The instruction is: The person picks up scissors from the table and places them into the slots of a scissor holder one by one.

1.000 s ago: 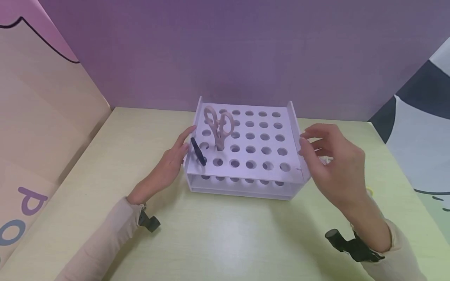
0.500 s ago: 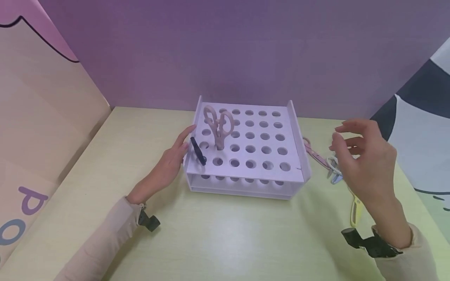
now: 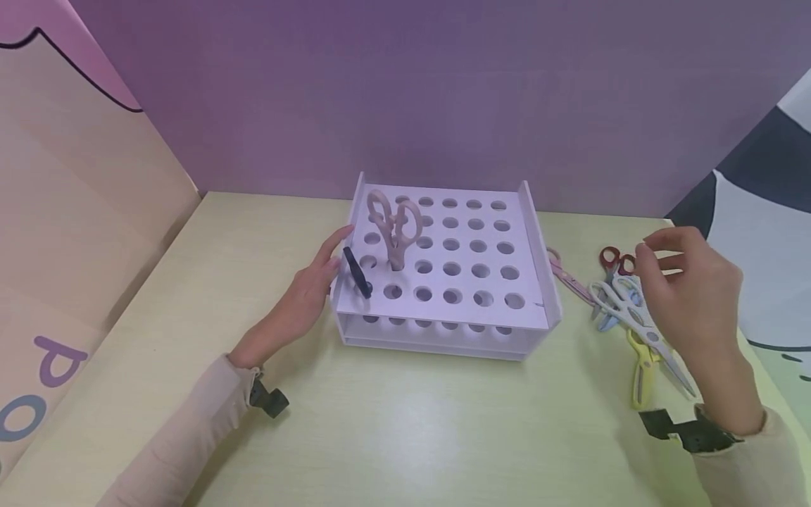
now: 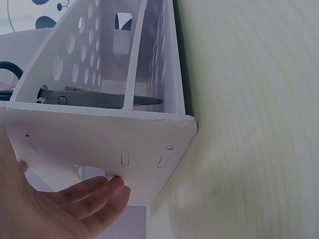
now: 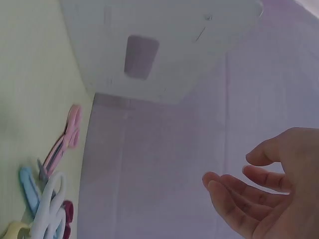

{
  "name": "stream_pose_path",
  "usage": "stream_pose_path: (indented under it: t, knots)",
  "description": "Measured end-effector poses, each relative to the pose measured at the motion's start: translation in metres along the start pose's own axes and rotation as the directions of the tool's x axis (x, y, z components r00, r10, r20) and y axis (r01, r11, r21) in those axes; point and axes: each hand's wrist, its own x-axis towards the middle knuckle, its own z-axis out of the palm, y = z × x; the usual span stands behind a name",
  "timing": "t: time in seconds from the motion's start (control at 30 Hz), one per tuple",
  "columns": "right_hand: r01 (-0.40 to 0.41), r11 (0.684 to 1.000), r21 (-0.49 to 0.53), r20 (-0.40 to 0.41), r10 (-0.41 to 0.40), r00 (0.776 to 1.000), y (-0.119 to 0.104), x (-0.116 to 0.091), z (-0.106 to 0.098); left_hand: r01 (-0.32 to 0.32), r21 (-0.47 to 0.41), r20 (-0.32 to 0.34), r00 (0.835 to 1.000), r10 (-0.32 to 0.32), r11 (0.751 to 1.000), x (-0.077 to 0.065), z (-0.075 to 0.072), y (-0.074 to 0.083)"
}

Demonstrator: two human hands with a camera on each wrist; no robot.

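Note:
A white holed rack [image 3: 437, 282] stands on the table, bearing scissors with pale pink handles [image 3: 395, 255] and black-handled scissors [image 3: 357, 273] near its left edge. The left wrist view shows a dark blade [image 4: 89, 98] reaching down through the rack's shelf. Against the rack's left panel [image 4: 99, 132] rests my left hand [image 3: 298, 303], fingers relaxed by the cutout. My right hand [image 3: 700, 296] hovers, loosely curled and holding nothing, over a loose pile: white scissors [image 3: 640, 324], red-handled scissors [image 3: 610, 257], blue scissors [image 3: 610, 322], yellow scissors [image 3: 643, 380]. Pink scissors [image 3: 573, 284] lie beside the rack.
A purple wall [image 3: 443, 105] closes off the back of the pale table [image 3: 405, 436]. Printed panels stand on the left [image 3: 82, 232] and right [image 3: 767, 267]. The rack's right panel [image 5: 104, 59] has a rectangular cutout.
My right hand has moved right, away from the rack's right side to above the loose scissors, uncovering most of them. My left hand and the rack have stayed put.

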Motion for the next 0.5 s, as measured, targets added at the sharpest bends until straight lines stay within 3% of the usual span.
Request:
stream_pose_path:
  t: [0.13,0.27,0.4,0.5]
  knots:
    - [-0.057,0.997,-0.044,0.064,0.060,0.996,0.017,0.002,0.003,0.005,-0.007,-0.001,1.000,-0.005,1.000,-0.001,-0.001,-0.002]
    - [-0.099,0.989,-0.106,0.172,0.116,0.978,0.037,0.003,0.007,0.009,-0.010,0.001,1.000,-0.009,1.000,0.000,0.000,-0.003]
    - [-0.106,0.983,-0.150,0.310,0.148,0.939,0.057,0.003,0.013,0.009,0.007,-0.005,1.000,-0.009,1.000,0.001,0.001,-0.002]
    - [-0.092,0.983,-0.160,0.427,0.153,0.891,0.070,0.004,0.021,0.004,0.014,-0.015,1.000,-0.004,1.000,0.001,0.001,-0.002]
